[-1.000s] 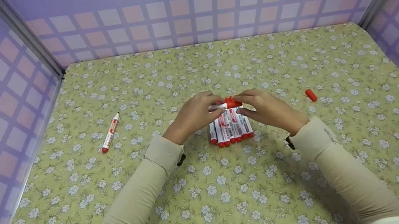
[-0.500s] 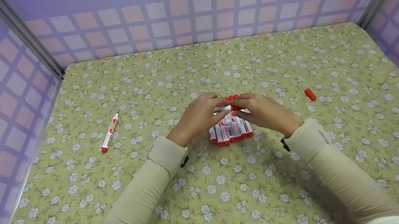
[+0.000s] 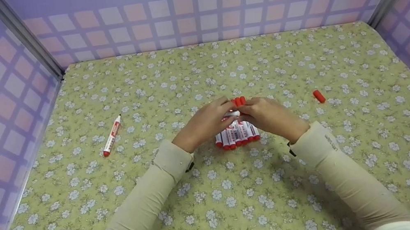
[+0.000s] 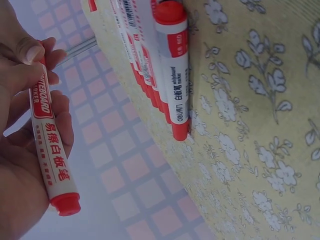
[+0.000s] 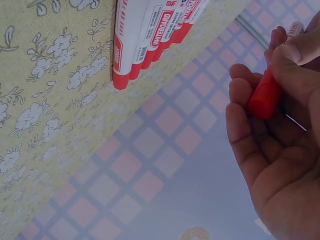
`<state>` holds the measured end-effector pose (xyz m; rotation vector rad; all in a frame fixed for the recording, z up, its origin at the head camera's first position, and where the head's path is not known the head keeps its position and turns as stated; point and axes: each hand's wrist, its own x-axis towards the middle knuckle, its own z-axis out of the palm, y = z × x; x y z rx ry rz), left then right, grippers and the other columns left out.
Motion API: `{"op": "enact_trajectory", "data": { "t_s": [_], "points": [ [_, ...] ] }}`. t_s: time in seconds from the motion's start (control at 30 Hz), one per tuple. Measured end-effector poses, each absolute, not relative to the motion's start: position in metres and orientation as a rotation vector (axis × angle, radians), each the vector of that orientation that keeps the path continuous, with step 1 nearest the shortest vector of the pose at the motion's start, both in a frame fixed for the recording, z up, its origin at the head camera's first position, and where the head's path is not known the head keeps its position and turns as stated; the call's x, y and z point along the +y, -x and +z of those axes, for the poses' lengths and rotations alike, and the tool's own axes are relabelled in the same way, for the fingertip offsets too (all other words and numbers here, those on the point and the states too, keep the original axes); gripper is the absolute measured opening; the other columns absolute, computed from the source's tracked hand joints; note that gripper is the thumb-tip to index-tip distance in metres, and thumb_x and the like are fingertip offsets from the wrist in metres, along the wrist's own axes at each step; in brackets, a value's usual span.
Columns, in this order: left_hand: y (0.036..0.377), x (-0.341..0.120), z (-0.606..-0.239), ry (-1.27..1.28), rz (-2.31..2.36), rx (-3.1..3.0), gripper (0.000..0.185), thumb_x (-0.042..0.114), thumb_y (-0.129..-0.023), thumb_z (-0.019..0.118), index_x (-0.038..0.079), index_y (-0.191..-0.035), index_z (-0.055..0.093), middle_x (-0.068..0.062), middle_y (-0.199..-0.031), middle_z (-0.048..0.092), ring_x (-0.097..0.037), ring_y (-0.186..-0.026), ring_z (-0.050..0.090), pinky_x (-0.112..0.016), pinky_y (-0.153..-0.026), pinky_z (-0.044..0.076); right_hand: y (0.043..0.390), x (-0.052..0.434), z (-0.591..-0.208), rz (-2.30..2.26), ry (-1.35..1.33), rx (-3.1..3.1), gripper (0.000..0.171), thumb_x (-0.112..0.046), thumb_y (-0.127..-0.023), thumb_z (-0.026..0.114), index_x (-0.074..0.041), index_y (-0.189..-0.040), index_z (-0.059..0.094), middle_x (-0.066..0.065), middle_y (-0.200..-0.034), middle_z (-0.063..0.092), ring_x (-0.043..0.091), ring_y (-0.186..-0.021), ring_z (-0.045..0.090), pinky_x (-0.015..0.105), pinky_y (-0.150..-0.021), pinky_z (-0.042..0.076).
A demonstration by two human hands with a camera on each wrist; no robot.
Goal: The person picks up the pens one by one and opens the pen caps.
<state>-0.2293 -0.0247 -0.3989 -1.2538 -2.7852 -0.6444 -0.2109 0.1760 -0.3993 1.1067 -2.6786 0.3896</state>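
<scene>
Both hands met at centre of frame in the head view, just above a row of markers (image 3: pixel 237 136) lying side by side on the bench (image 3: pixel 218 196). Left hand (image 3: pixel 204 122) curled round the white barrel of a whiteboard marker (image 4: pixel 50 150), thumb and fingers (image 4: pixel 30 52) pinching it near the upper end; red end plug visible at lower left of the left wrist view, below the palm. Right hand (image 3: pixel 267 115) curled round the red cap (image 5: pixel 265 95) at the other end of the same marker, fingers wrapped over it, at upper right of the right wrist view. Cannot tell from any view whether the cap is fully seated on the barrel, since the joint is hidden by fingers. Held marker lying roughly crosswise, across the far ends of the row and raised off the bench. Row of markers resting flat, red ends aligned toward the lower edge of the frame, barrels touching one another; in the wrist views printed labels and red ends plainly seen, exact count not certain. Single marker with white barrel and red end (image 3: pixel 112 136) lying alone at middle left of the frame, well apart from the hands, tilted diagonally. Loose red cap (image 3: pixel 319 96) lying alone at middle right of the frame, well apart from the row. Bench covered in yellow-green cloth with white flower print; purple checked walls (image 3: pixel 187 9) on three sides.
</scene>
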Motion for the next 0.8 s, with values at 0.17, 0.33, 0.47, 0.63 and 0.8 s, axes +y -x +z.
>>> {"op": "enact_trajectory", "data": {
  "t_s": [0.17, 0.33, 0.47, 0.63, 0.8],
  "points": [
    [0.2300, -0.0241, -0.4014, 1.285, -0.643, -2.772, 0.027, 0.021, -0.096, 0.059, 0.008, -0.120, 0.064, -0.006, -0.116, 0.063, -0.017, -0.102, 0.064, -0.028, -0.087, 0.053, 0.2118, 0.1773, -0.4001, 0.432, -1.142, -2.660, 0.014, -0.009, -0.089, 0.067, -0.001, -0.099, 0.073, 0.013, -0.084, 0.072, 0.021, -0.072, 0.068, 0.031, -0.066, 0.057],
    [0.2297, -0.0234, -0.4038, 1.336, -0.636, -2.719, 0.027, 0.021, -0.097, 0.058, 0.007, -0.120, 0.064, -0.005, -0.116, 0.064, -0.017, -0.103, 0.065, -0.029, -0.088, 0.053, 0.2125, 0.1791, -0.4021, 0.472, -1.170, -2.649, 0.011, -0.007, -0.089, 0.067, 0.000, -0.094, 0.074, 0.011, -0.082, 0.072, 0.019, -0.070, 0.068, 0.030, -0.064, 0.057],
    [0.2291, -0.0228, -0.4060, 1.356, -0.636, -2.671, 0.022, 0.020, -0.096, 0.059, 0.006, -0.113, 0.066, -0.005, -0.108, 0.065, -0.016, -0.096, 0.065, -0.028, -0.084, 0.053, 0.2125, 0.1803, -0.4039, 0.468, -1.169, -2.654, 0.012, -0.007, -0.089, 0.066, -0.001, -0.096, 0.074, 0.011, -0.082, 0.072, 0.018, -0.069, 0.067, 0.030, -0.062, 0.056],
    [0.2292, -0.0215, -0.4062, 1.350, -0.661, -2.695, 0.021, 0.021, -0.096, 0.060, 0.007, -0.110, 0.067, -0.005, -0.106, 0.066, -0.015, -0.094, 0.065, -0.028, -0.084, 0.053, 0.2117, 0.1806, -0.4045, 0.417, -1.160, -2.648, 0.010, -0.007, -0.089, 0.067, -0.001, -0.094, 0.074, 0.010, -0.080, 0.072, 0.018, -0.066, 0.066, 0.029, -0.062, 0.056],
    [0.2302, -0.0205, -0.4057, 1.350, -0.679, -2.713, 0.023, 0.019, -0.095, 0.061, 0.006, -0.113, 0.067, -0.006, -0.107, 0.066, -0.017, -0.095, 0.065, -0.029, -0.086, 0.053, 0.2112, 0.1805, -0.4060, 0.364, -1.146, -2.647, 0.010, -0.008, -0.089, 0.067, -0.002, -0.093, 0.075, 0.009, -0.080, 0.072, 0.018, -0.066, 0.066, 0.028, -0.062, 0.056]
  ]
}}
